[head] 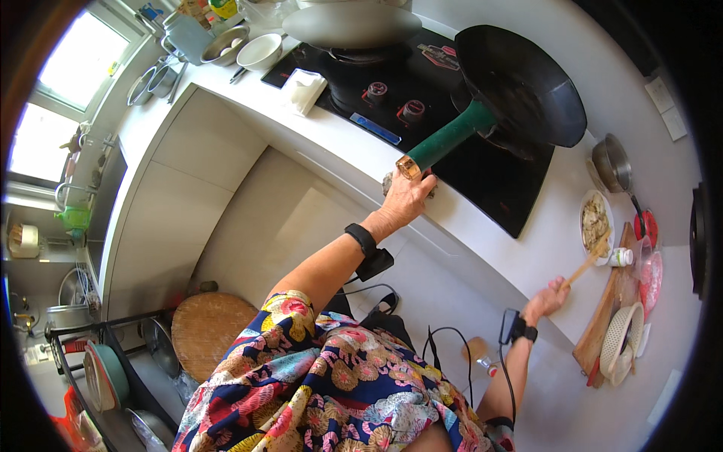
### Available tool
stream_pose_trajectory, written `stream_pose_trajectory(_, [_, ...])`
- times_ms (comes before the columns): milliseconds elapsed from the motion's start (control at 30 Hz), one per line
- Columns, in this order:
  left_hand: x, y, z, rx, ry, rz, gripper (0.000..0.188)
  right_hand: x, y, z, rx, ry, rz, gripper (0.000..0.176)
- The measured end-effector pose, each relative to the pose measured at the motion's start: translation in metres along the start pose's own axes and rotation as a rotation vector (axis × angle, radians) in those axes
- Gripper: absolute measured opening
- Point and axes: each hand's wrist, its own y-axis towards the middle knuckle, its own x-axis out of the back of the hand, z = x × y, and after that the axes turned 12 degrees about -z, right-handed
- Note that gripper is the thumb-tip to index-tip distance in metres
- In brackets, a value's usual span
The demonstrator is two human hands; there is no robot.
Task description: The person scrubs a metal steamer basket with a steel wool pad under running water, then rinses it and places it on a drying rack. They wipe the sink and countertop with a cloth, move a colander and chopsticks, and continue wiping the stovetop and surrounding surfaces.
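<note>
My left hand (408, 198) is bunched over a grey, crumpled cloth-like thing (387, 184) at the counter's front edge. It sits right under the gold-coloured end of a wok's green handle (452, 134); whether it touches the handle is unclear. The dark wok (514, 90) is over the right side of a black glass cooktop (491, 192). In my right hand (547, 299) is a wooden spatula (582, 269), its far end at an oval white plate (585, 219). Pale, cooked-looking food (595, 217) lies on that plate.
A small saucepan (611, 164), white bottle (622, 257), wooden board (600, 322) and perforated basket (620, 344) stand along the right wall. Farther left are a large grey domed pan or lid (353, 25), a tissue pack (304, 90) and a white bowl (260, 52).
</note>
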Motion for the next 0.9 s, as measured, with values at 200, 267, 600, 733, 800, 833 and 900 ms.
stream_pose_trajectory(200, [0.012, 0.001, 0.003, -0.042, 0.011, 0.089, 0.031, -0.035, -0.050, 0.049, 0.319, -0.894, -0.023, 0.019])
stream_pose_trajectory(267, [0.019, 0.004, 0.001, -0.077, -0.032, 0.102, 0.033, -0.033, -0.051, 0.056, 0.341, -0.960, -0.036, 0.024])
stream_pose_trajectory(600, [0.069, 0.015, 0.073, -0.027, -0.027, 0.025, 0.021, -0.028, -0.045, 0.054, 0.420, -1.121, -0.061, 0.028])
stream_pose_trajectory(733, [0.091, 0.021, 0.112, 0.063, 0.017, 0.009, 0.029, -0.023, -0.039, 0.050, 0.383, -1.058, -0.067, 0.029])
stream_pose_trajectory(800, [0.098, 0.024, 0.122, 0.061, 0.003, -0.024, 0.037, -0.022, -0.037, 0.048, 0.418, -1.075, -0.062, 0.029])
stream_pose_trajectory(833, [0.100, 0.025, 0.125, 0.058, 0.003, -0.041, 0.040, -0.022, -0.037, 0.047, 0.434, -1.083, -0.064, 0.028])
stream_pose_trajectory(900, [0.101, 0.028, 0.126, 0.085, -0.005, -0.040, 0.040, -0.021, -0.038, 0.047, 0.398, -1.106, -0.078, 0.028])
